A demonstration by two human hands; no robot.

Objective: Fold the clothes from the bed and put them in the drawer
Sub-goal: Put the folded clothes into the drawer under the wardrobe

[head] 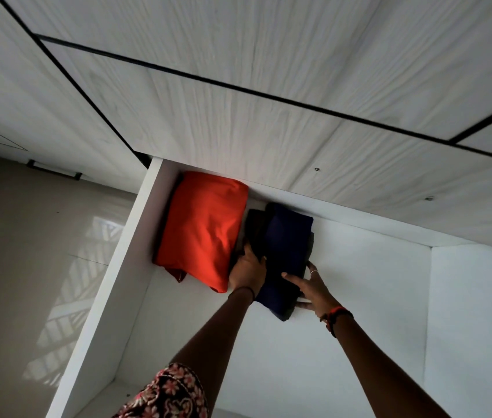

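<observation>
A white drawer (pixel 130 245) stands pulled out below me. Inside, at the back left, lies a folded orange garment (pixel 205 227). Right beside it sits a folded dark navy garment (pixel 287 245) on a darker piece. My left hand (pixel 247 271) grips the navy garment's left edge, wedged between it and the orange one. My right hand (pixel 311 289) holds its near right corner, fingers on top and thumb along the side. The garment rests on the drawer floor.
The pale wood-grain wardrobe front (pixel 268 101) overhangs the drawer's back. The drawer's right wall (pixel 467 312) and bare white floor lie right of the clothes. Glossy tile floor (pixel 27 267) and another drawer's handle (pixel 54 170) are at left. My floral sleeve (pixel 172 393) shows below.
</observation>
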